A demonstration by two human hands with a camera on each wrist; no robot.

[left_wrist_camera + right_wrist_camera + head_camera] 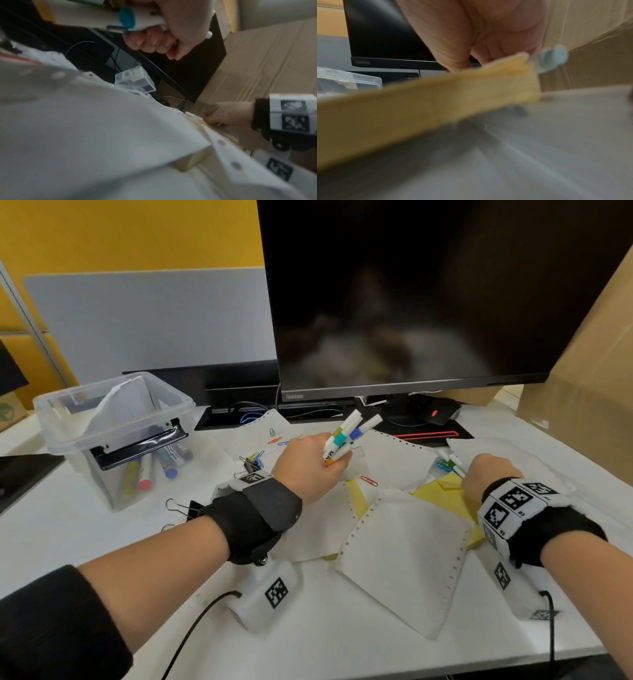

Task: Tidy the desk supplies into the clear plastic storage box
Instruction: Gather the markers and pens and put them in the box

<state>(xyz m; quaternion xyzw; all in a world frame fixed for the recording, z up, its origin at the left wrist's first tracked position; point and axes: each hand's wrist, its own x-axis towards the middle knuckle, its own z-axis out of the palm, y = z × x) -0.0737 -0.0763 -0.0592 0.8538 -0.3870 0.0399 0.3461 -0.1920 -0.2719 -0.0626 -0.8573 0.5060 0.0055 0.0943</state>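
The clear plastic storage box (pixel 113 419) stands at the left of the desk, with several markers and a sheet of paper inside. My left hand (pixel 325 463) is raised mid-desk and grips a bundle of white markers (pixel 346 436) with teal, blue and yellow bands. In the left wrist view its fingers (pixel 154 42) curl round a teal-banded marker (pixel 126 19). My right hand (pixel 478 475) rests low on a yellow sticky-note pad (pixel 442 487) and holds thin white markers (pixel 452 462) with green marks. The pad (pixel 436 94) fills the blurred right wrist view.
Perforated white sheets (pixel 404 549) cover the desk's middle. Coloured paper clips (pixel 369 481) and black binder clips (pixel 186 506) lie scattered. A monitor (pixel 411 302) stands behind, and a cardboard box (pixel 582 371) at the right. A small clear case (pixel 135 81) sits near the monitor's base.
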